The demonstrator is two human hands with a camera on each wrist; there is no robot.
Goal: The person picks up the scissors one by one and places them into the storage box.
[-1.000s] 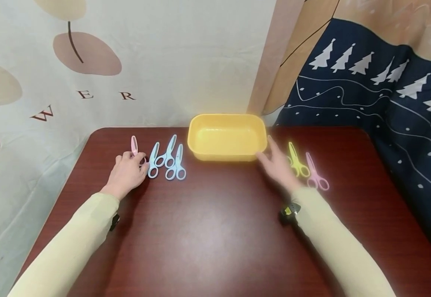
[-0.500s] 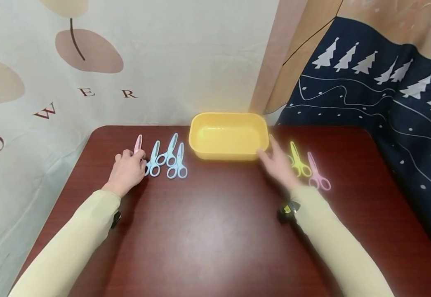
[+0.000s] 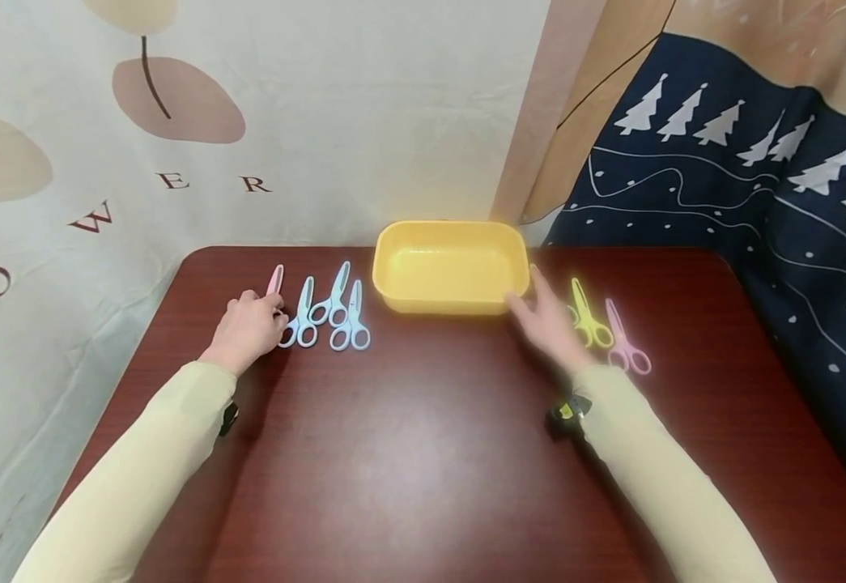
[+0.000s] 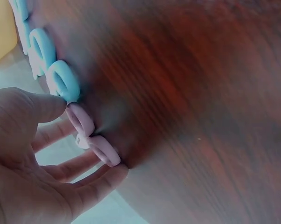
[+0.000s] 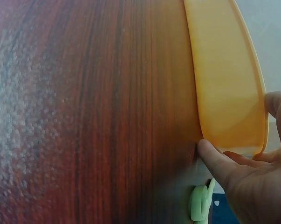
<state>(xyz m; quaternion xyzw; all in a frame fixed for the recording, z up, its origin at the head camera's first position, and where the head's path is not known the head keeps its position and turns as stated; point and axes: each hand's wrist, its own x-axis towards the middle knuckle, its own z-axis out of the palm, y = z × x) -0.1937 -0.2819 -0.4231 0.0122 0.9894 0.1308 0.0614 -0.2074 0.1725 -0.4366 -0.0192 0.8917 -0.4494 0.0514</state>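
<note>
A pair of pink plastic scissors (image 3: 274,281) lies at the left of the table, its handles partly hidden under my left hand (image 3: 248,328). In the left wrist view, thumb and fingers curl round the pink handle loops (image 4: 86,122), right beside a blue loop (image 4: 74,86). Several light blue scissors, the closest pair (image 3: 307,300) next to the hand, lie with blades pointing to the back. My right hand (image 3: 550,328) rests against the right front corner of a yellow plastic basin (image 3: 452,308), fingers extended: one fingertip at its base, the thumb at its rim.
Beyond the right hand lie yellow-green scissors (image 3: 581,310) and another pink pair (image 3: 615,325). The basin stands at the back edge of the dark red wooden table (image 3: 408,453). Printed cloth (image 3: 364,121) hangs behind, navy with white trees at the right.
The pink scissors under my left hand have shifted right and their blades now lean to the right, nearer the blue scissors. My right hand stays at the basin.
</note>
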